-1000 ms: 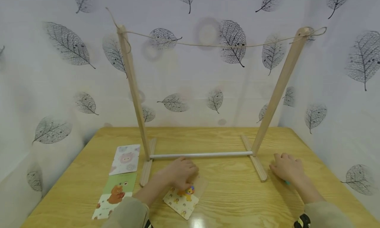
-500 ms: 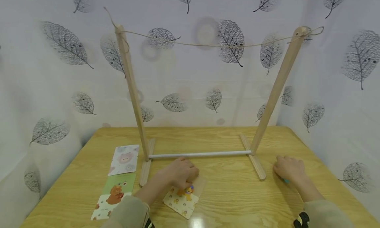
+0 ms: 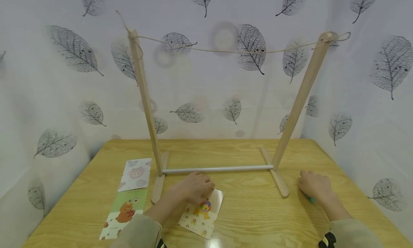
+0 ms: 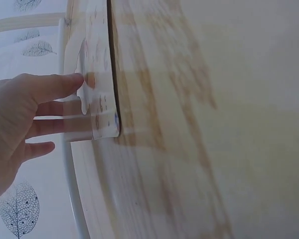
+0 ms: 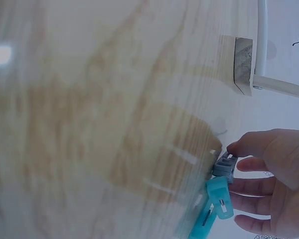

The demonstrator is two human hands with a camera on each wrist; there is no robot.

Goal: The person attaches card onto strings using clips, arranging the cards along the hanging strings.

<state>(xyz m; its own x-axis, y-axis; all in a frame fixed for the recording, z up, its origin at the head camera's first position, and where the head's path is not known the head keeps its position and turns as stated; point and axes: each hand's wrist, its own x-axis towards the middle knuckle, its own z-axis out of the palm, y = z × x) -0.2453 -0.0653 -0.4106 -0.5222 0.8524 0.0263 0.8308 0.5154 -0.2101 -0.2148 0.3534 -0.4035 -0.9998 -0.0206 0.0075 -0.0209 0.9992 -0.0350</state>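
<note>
My left hand [image 3: 195, 188] holds the far end of a card [image 3: 202, 219] printed with a lion. In the left wrist view, the thumb of the left hand [image 4: 25, 114] lies on the near face of the card [image 4: 104, 99], with fingers behind it. On the right of the table, my right hand [image 3: 315, 185] reaches down over small clips. The right wrist view has the right hand [image 5: 269, 184] pinching a grey clip [image 5: 225, 167]. Two teal clips, one of them [image 5: 219, 196] upper, the other [image 5: 202, 221] lower, lie against it. In the head view the fingertips are mostly hidden.
A wooden frame with a left post [image 3: 143, 101], a right post [image 3: 300, 104] and a white crossbar [image 3: 219, 169] stands on the table [image 3: 245, 219]. Twine [image 3: 226, 51] spans the post tops. At left lie a bear card [image 3: 124, 214] and a pink-and-grey patterned card [image 3: 135, 174].
The lion card has turned slightly and its far part now shows brighter, more of the lion visible. My right hand has shifted a little to the right.
</note>
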